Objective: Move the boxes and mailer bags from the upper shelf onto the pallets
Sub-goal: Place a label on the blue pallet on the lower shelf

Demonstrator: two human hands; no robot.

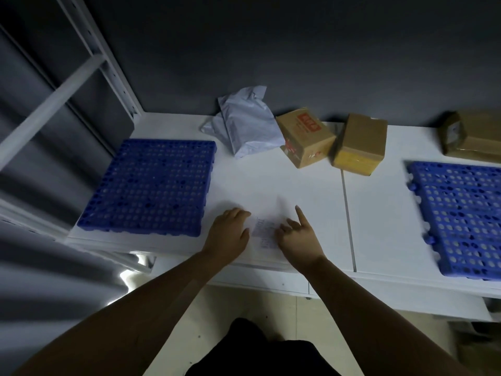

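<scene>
Surface: white shelf top [271, 183], matte, in two panels, seam [348, 218] running from 12 to 6 o'clock, right of centre.

Room: dark grey wall [271, 50] behind at 12 o'clock; white metal racking upright [108, 63] at 10 o'clock; pale tiled floor [230, 302] at 6 o'clock.

Blue perforated pallet [151, 185] lying flat at 9 o'clock, second blue pallet [461, 218] at 3 o'clock, both apart from the parcels.

Along the wall at 12 o'clock: crumpled white mailer bags [244, 126], touching a tilted red-labelled box [306, 137]. Just beside that, at 1 o'clock, yellow-taped box [357, 143]. At 2 o'clock, well apart, tape-wrapped box [471, 137].

Printed paper slip [264, 232] near the front edge. Left hand [227, 232] resting flat at the slip's 9 o'clock, fingers together. Right hand [298, 237] at its 3 o'clock, forefinger extended, other fingers curled; pinching the slip or not, cannot tell.
</scene>
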